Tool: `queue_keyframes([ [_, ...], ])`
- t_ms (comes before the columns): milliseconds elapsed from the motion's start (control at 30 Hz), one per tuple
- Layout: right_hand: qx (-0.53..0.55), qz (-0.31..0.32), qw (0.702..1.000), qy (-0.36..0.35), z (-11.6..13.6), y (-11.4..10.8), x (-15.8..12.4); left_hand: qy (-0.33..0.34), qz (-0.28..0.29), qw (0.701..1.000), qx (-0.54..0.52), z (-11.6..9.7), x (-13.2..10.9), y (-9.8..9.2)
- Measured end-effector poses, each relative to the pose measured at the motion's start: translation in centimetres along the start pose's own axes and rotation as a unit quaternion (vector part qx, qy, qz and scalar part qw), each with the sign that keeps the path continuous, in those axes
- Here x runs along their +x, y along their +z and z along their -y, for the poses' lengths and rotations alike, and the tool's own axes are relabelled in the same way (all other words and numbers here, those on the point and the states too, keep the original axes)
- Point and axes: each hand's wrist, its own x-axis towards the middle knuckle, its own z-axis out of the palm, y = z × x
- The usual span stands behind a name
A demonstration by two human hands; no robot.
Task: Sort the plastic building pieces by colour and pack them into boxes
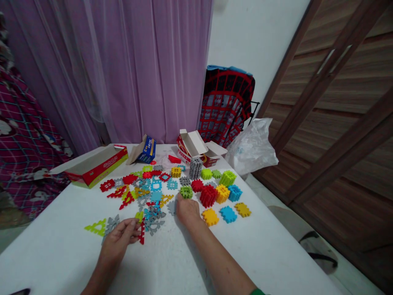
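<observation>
Between the thumb and fingers of my left hand point(123, 233) is a small lime-green interlocking tile point(139, 216). A red triangular tile point(141, 232) lies against those fingertips. Grey triangular tiles point(153, 226) lie just right of them, and a lime triangle point(96, 227) lies to the left. My right hand point(188, 209) reaches forward, its fingers curled at a stack of green square tiles point(186, 192); the far fingers are hidden. Beside its thumb side lies a grey tile point(172, 207). Red stacked tiles point(208, 196) and a yellow stack point(222, 194) stand to its right.
An open red box point(100, 166) sits at the left, with a blue box point(147, 150) and another red box point(193, 147) at the back. A tall grey stack point(195, 168) stands mid-table. A white plastic bag point(253, 147) is beyond the right edge.
</observation>
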Motion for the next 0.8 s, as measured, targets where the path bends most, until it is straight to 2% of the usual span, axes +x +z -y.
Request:
queue_keyframes([
  [267, 0.012, -0.03, 0.999, -0.019, -0.3, -0.2, -0.5, 0.006, -0.001, 1.0, 0.024, -0.2, 0.0, -0.1],
  [500, 0.01, -0.049, 0.997, -0.066, -0.6, 0.2, -4.2, 0.008, 0.002, 1.0, 0.008, 0.4, 0.4, -0.3],
  [633, 0.026, -0.045, 0.998, -0.038, -1.5, 1.1, -5.2, 0.004, 0.007, 1.0, -0.003, 0.4, 0.4, -0.3],
  [800, 0.035, -0.06, 0.997, 0.031, -2.5, 1.4, -4.9, 0.007, 0.009, 1.0, 0.001, 0.3, 0.3, -0.3],
])
